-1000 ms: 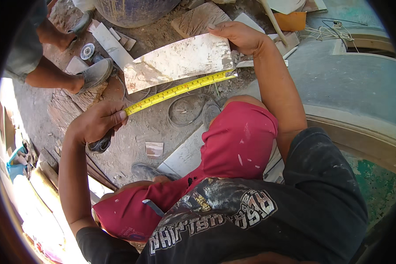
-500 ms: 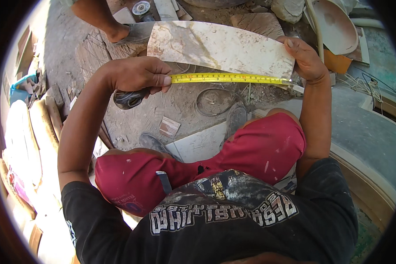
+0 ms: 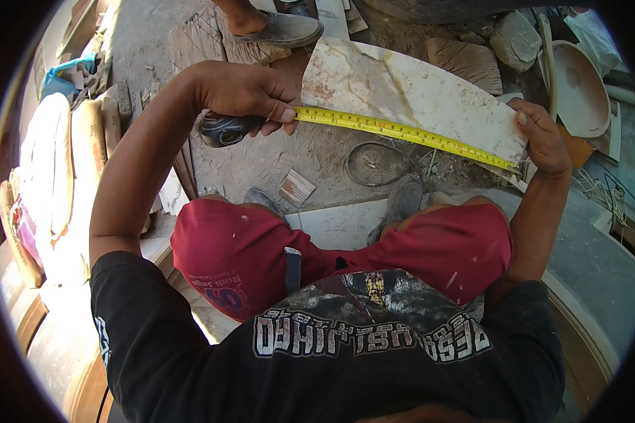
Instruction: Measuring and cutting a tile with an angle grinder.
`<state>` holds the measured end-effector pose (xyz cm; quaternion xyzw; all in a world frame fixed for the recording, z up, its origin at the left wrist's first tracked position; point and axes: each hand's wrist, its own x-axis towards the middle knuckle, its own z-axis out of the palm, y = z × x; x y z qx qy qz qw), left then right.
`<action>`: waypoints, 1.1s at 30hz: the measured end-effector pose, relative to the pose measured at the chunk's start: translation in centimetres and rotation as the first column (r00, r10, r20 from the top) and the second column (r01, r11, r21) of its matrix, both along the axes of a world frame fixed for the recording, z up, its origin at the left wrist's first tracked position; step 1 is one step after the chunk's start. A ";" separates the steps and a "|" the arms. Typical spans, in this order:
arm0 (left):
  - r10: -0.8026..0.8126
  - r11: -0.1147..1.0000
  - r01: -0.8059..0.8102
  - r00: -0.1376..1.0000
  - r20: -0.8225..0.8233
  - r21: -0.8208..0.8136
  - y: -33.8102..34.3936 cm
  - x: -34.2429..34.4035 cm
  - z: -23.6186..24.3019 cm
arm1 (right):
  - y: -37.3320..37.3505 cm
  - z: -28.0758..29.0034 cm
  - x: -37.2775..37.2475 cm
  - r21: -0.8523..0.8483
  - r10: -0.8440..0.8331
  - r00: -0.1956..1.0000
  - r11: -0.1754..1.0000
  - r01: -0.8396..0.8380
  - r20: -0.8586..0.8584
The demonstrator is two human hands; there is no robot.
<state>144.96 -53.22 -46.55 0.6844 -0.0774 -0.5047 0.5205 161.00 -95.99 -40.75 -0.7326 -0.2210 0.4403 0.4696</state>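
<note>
My left hand [image 3: 250, 95] is closed around a black tape measure [image 3: 222, 129], with the thumb pressing the start of its pulled-out yellow blade [image 3: 402, 133]. The blade runs along the near edge of a curved, white-and-tan stone slab [image 3: 409, 88], from the slab's left end to its right corner. At that right end my right hand [image 3: 543, 134] grips the slab, thumb on the upper face and fingers mostly hidden beneath. The blade's tip lies close to this hand; whether the fingers touch it I cannot tell.
Another person's shoe [image 3: 289, 29] is just beyond the slab's left end. A coiled hose or cable ring [image 3: 374, 163] and a small tile piece [image 3: 296, 187] lie on the dusty ground. A pale basin-shaped piece [image 3: 580, 88] and a rock [image 3: 516, 41] sit at far right.
The slab has tilted, its right end now nearer me. More blade shows, and it now lies along the slab's edge, with my left hand at the slab's left end. The head view has shifted too.
</note>
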 end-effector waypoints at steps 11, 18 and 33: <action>-0.032 0.999 0.032 0.997 -0.072 -0.009 0.9 -1.0 -0.1 | 0.9 0.8 -0.4 -0.031 0.000 0.999 1.000 0.002 0.050; -0.006 1.000 0.004 0.995 -0.104 -0.024 -0.1 -0.2 -0.4 | -0.3 0.8 -0.2 -0.038 -0.022 0.999 0.999 0.023 0.045; -0.196 0.966 0.156 0.963 0.185 0.208 -9.8 2.5 -3.1 | -8.4 -19.2 -0.3 -0.097 -0.606 0.766 0.793 0.601 -0.214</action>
